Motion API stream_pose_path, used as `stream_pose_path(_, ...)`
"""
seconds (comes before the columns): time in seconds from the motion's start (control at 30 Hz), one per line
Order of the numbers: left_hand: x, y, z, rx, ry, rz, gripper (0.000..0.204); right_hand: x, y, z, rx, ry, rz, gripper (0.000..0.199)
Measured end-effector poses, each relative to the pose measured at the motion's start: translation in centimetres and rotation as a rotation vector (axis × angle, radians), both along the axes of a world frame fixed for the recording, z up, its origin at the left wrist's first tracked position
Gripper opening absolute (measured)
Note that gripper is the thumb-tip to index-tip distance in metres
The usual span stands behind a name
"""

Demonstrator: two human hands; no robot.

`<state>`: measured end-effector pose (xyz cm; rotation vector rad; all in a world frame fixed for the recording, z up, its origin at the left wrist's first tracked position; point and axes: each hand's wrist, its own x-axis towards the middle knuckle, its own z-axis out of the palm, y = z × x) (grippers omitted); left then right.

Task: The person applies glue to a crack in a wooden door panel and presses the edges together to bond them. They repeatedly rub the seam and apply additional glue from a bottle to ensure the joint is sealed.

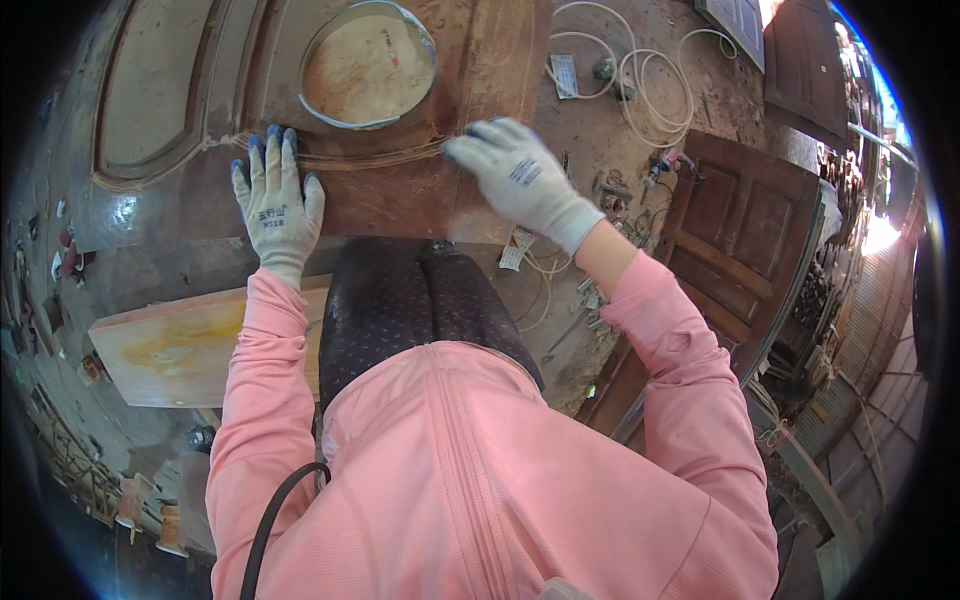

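A brown wooden door with carved panels and curved moulding lies flat before me. My left hand, in a white knit glove with blue fingertips, rests palm down on its near left part, fingers stretched out. At the right end of the curved moulding is my right hand, gloved the same way, its fingers bent and pressed together against the wood. Whatever it may hold is hidden beneath the fingers. Beyond both hands, a round shallow tub with a pale blue rim and dusty tan contents sits on the door.
A pale wooden board with a yellow stain lies to my left. On the right, a dark panelled door leans beside a pink-and-dark power tool. A coiled pale hose and scattered debris lie on the dirty floor.
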<state>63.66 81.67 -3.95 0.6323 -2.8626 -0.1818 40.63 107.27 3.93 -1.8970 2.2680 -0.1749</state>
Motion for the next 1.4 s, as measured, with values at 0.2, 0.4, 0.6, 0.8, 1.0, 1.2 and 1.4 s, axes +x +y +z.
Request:
stream_pose_path(0.2,-0.1,0.0,0.2,-0.023,-0.006,-0.003,0.067,-1.3,-0.5,-0.3,0.046,0.119,-0.083,0.053)
stream_pose_path(0.4,0.1,0.0,0.2,-0.012,-0.013,0.001,0.066,-0.2,2.5,-1.1,0.238,0.001,0.171,0.064)
stream_pose_path(0.6,-0.2,-0.1,0.0,-0.026,-0.002,-0.015,0.067,-4.9,1.4,-3.2,0.137,0.209,-0.331,0.073)
stream_pose_path(0.8,0.0,0.0,0.1,-0.009,-0.002,-0.012,0.066,7.1,4.9,-2.6,0.153,-0.255,0.211,0.082)
stream_pose_path(1.0,-0.3,-0.1,0.0,-0.024,-0.014,-0.022,0.066,-3.6,1.3,-4.7,0.19,0.147,-0.284,0.073)
stream_pose_path(1.2,0.1,-0.2,-0.3,-0.034,-0.008,-0.006,0.065,7.7,3.3,-2.5,0.22,-0.171,-0.091,0.079)
stream_pose_path(1.4,0.0,0.0,0.1,-0.02,-0.001,-0.01,0.065,11.7,3.0,-2.2,-0.203,-0.399,-0.001,0.033)
